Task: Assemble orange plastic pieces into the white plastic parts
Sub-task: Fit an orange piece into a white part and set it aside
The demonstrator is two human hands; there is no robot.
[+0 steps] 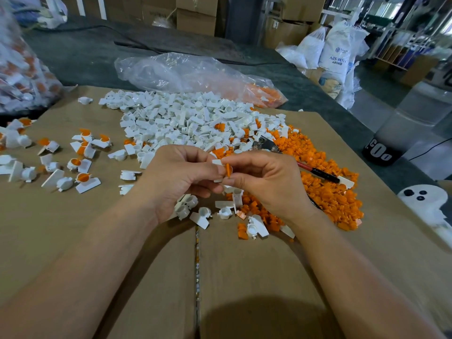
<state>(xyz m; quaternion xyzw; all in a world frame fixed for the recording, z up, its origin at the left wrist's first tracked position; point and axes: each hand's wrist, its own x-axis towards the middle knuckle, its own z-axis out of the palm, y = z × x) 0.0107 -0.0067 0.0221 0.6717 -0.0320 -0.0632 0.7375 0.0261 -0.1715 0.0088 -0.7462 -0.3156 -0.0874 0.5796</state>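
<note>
white sack [336,55]: "ABS RES…", rest blurred | black base [378,154]: white characters, unreadable

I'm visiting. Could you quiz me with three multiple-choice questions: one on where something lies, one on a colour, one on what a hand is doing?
1. The orange pile lies: A) right of the white pile; B) inside a box; C) on the floor.
2. The piece the right hand pinches is: A) blue; B) orange; C) green.
3. The left hand: A) lies flat; B) hangs empty; C) grips a white part.
Answers: A, it borders the white pile's right; B, orange shows between fingertips; C, fingers curl round it.
</note>
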